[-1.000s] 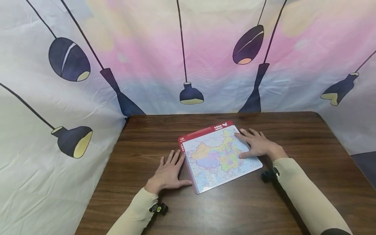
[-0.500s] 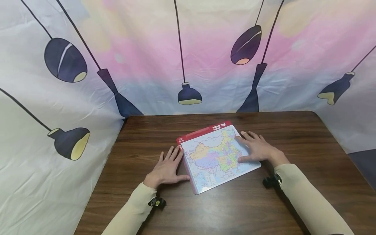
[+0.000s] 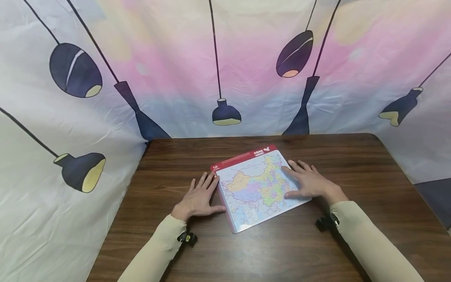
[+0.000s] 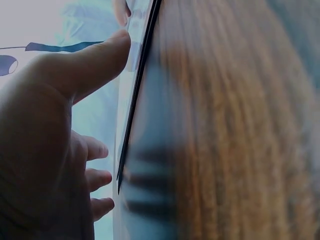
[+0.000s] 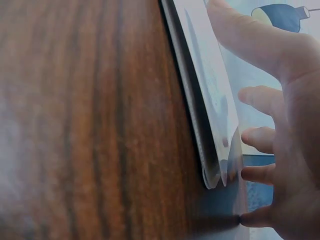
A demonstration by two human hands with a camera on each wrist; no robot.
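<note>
Head view: the map board (image 3: 260,187) lies flat mid-bench (image 3: 370,168), skewed. The left hand (image 3: 199,200) rests flat against its left edge, fingers straight, seemingly bracing it; the right hand (image 3: 310,182) lies spread on its right side, pinning it.

Left wrist: the thumb (image 4: 90,62) touches the board's edge (image 4: 136,95).

Right wrist: straight fingers (image 5: 245,35) lie on the board (image 5: 202,100).

You see a flat map board (image 3: 257,188) with a red top band, lying skewed at the desk's (image 3: 317,250) middle.
</note>
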